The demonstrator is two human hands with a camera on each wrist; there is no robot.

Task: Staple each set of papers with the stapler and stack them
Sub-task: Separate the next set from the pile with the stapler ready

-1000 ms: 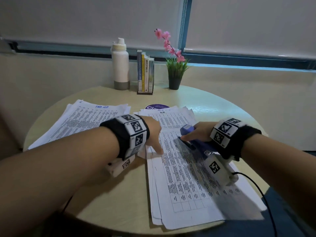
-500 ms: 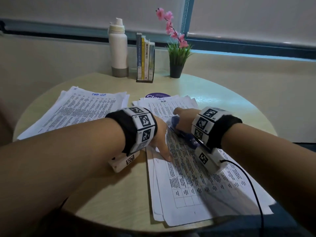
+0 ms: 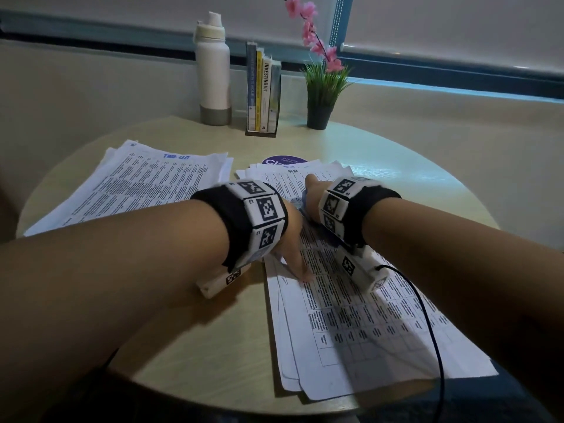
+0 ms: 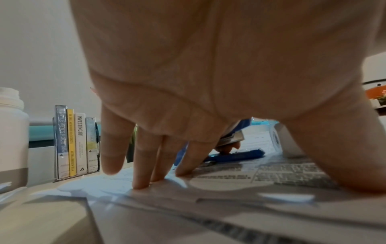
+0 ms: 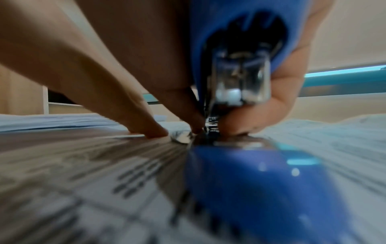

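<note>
A round, light wood counter [image 3: 381, 154] holds everything. Two piles of printed papers lie flat on it: one pile [image 3: 146, 184] on the left and one pile [image 3: 351, 331] nearer the middle that sticks out over the near edge. A purple round sticker [image 3: 283, 160] peeks out from under the middle pile. At the far side stand a white bottle [image 3: 213, 71], a small row of books [image 3: 264, 93], and a little potted plant [image 3: 323, 87] with pink flowers.

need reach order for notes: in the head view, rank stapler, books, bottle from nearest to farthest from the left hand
From the left hand:
1. stapler, just right of it, under the right hand
2. books, far edge, centre
3. bottle, far edge, left of the books
</note>
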